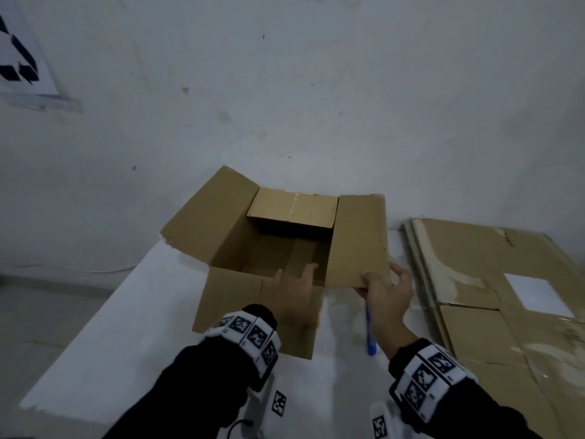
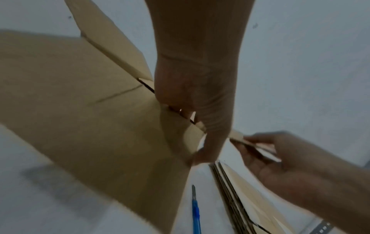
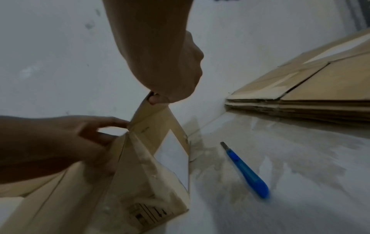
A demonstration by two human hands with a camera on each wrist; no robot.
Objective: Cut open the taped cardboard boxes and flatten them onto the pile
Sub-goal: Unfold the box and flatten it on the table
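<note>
An open brown cardboard box (image 1: pixel 209 223) stands on the white table, its flaps spread outward. My left hand (image 1: pixel 294 293) hooks its fingers over the near flap's edge into the box, with the thumb outside (image 2: pixel 210 142). My right hand (image 1: pixel 386 289) pinches the near corner of the right flap (image 1: pixel 357 242), thumb on top; the wrist view shows the pinch (image 3: pixel 158 98). A blue utility knife (image 1: pixel 370 337) lies on the table just right of the box, under my right wrist, untouched. The pile of flattened cardboard (image 1: pixel 493 280) lies at the right.
The white table (image 1: pixel 126 327) stands against a white wall, its left edge dropping to the floor. The knife (image 3: pixel 248 171) lies in the gap between box and pile (image 3: pixel 320 88). A printed sheet (image 1: pixel 19 52) is taped to the wall at upper left.
</note>
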